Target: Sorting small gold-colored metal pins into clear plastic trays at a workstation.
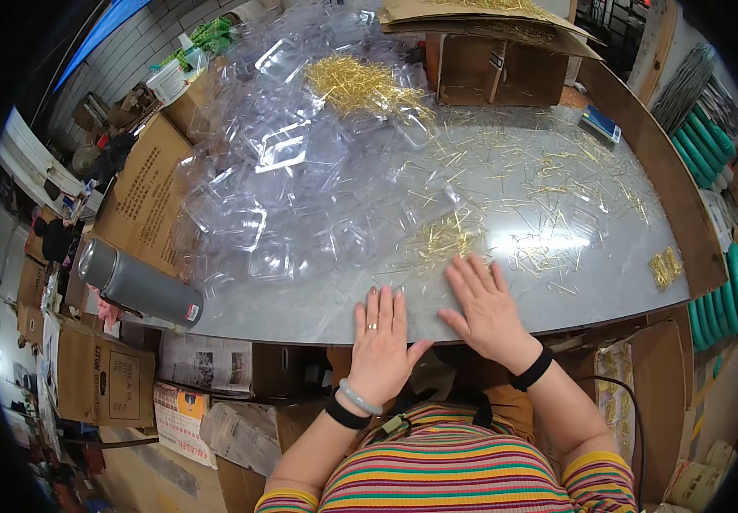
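My left hand (382, 339) lies flat at the front edge of the grey table (300, 312), its fingers stretched out and nothing in it. To its right, my right hand (484, 309) also rests palm down with fingers extended, holding nothing. Just beyond its fingertips is a small heap of thin gold-coloured wire pins (450, 238). More loose wire pins (548, 175) are strewn over the right half of the tabletop. A large pile of clear plastic blister shells (249, 184) covers the left half, with a bigger heap of gold wire pins (356, 84) on top.
A grey tumbler (142, 285) stands at the table's left edge beside a cardboard flap (142, 188). At the back sits an open cardboard box (505, 73). A small blue box (599, 124) and a gold pin bundle (665, 268) lie rightward. A cardboard rim (668, 162) borders the right side.
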Demonstrator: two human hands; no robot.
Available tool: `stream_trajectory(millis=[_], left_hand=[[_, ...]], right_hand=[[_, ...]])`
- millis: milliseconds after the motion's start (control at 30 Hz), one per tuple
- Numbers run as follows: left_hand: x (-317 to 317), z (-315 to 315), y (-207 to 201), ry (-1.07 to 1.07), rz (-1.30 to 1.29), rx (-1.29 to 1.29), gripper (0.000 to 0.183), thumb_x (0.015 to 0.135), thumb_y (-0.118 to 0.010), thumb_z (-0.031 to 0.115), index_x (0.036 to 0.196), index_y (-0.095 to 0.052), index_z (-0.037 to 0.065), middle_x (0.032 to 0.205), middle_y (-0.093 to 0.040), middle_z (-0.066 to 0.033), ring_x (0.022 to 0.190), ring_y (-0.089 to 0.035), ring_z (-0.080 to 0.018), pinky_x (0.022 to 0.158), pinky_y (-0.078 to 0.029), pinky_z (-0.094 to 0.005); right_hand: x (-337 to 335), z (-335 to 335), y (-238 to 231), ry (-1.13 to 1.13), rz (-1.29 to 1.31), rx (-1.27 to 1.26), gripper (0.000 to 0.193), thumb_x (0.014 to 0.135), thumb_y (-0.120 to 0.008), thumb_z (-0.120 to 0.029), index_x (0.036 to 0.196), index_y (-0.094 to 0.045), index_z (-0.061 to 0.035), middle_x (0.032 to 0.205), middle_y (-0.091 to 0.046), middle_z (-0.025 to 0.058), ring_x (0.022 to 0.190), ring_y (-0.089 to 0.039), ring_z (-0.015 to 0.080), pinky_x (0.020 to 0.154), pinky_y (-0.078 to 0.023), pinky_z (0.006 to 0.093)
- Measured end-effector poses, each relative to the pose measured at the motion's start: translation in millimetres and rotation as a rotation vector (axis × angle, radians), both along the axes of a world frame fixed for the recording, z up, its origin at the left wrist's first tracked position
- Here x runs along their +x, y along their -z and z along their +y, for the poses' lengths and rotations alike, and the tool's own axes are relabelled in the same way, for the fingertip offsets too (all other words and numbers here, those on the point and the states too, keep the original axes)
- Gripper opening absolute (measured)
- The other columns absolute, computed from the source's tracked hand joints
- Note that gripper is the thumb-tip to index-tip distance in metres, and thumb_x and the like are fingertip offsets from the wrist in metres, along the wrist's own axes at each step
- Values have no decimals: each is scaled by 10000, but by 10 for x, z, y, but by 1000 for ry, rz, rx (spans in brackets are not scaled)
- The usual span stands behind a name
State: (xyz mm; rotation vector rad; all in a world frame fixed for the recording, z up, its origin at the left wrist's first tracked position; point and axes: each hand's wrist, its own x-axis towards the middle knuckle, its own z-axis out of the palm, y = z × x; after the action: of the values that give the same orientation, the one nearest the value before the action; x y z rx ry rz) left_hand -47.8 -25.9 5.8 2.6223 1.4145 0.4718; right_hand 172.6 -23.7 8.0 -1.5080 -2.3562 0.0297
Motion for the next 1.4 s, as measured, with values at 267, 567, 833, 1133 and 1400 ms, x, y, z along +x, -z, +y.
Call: stream_trajectory(millis=[267, 567, 833, 1133, 1400], left_hand=[[282, 202, 64, 138, -10, 15, 753, 965, -609, 327, 1493, -297, -109, 1555, -302, -297, 1461, -273, -448, 1190, -222, -553], [222, 240, 111, 179, -195, 12, 713, 945, -647, 258, 1484, -332, -87, 1549, -321, -275, 1459, -285, -434, 1195, -231, -540], [228, 213, 107, 188, -165, 39, 638, 943, -659, 235, 1445, -406, -66, 1510, -394, -241, 1423, -356, -400, 1187, -252, -546], [214, 203, 79, 180, -221, 38, 650, 921, -692, 231, 1434, -421, -61, 1486, -398, -237, 1421, -325, -448, 1178, -263, -554], [212, 200, 141, 139, -247, 46, 682, 911, -710, 261, 1435, -418, -64, 1479, -391, -259, 1416, -323, -458, 1173, -257, -565]], right_hand=[[-24, -37, 79, 4, 183, 30, 480, 908, -677, -248, 1314, -548, -28, 1404, -502, 185, 1362, -415, 400, 1158, -309, 512], [21, -66, -76, -56, 155, 138, 461, 872, -724, -243, 1262, -568, -52, 1230, -535, 168, 1239, -471, 369, 1120, -329, 506], [99, 40, 85, 99, 273, -28, 505, 854, -741, -269, 1295, -570, -93, 1286, -535, 151, 1258, -472, 369, 1094, -351, 498], [77, 75, 52, 206, 49, 103, 555, 926, -640, -395, 1376, -535, -89, 1439, -485, 170, 1375, -391, 401, 1138, -300, 539], [97, 77, 92, -95, 222, 10, 423, 939, -635, -166, 1342, -553, -67, 1460, -485, 157, 1369, -424, 389, 1159, -311, 539]])
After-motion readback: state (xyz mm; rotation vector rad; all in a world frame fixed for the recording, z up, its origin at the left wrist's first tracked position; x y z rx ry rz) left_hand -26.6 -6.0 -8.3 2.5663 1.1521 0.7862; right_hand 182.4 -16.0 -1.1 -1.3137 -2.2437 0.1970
